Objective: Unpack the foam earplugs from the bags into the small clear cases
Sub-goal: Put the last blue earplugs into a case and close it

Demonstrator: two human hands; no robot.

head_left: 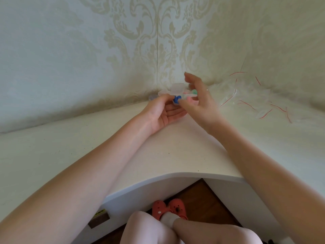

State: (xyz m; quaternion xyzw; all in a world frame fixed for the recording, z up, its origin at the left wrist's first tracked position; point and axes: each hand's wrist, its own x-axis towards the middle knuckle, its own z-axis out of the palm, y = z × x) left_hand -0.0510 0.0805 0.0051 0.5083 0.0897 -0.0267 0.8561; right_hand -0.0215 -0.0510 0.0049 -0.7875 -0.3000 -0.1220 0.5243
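My left hand (164,112) lies palm up near the back corner of the white table (123,147), its fingertips pinching a small clear case (177,88) whose lid stands open. Blue earplugs (176,99) sit in the case between both hands. My right hand (197,97) meets the left from the right, thumb and fingers pinching at the blue earplugs, with the forefinger raised. Pink and green earplugs (190,93) show behind the right fingers; what they rest in is hidden.
A heap of clear plastic bags with red seal strips (255,99) lies at the right along the wall. Another clear case (152,97) sits in the corner behind my left hand. Patterned walls close the corner. My knees and red shoes show below the table's curved front edge.
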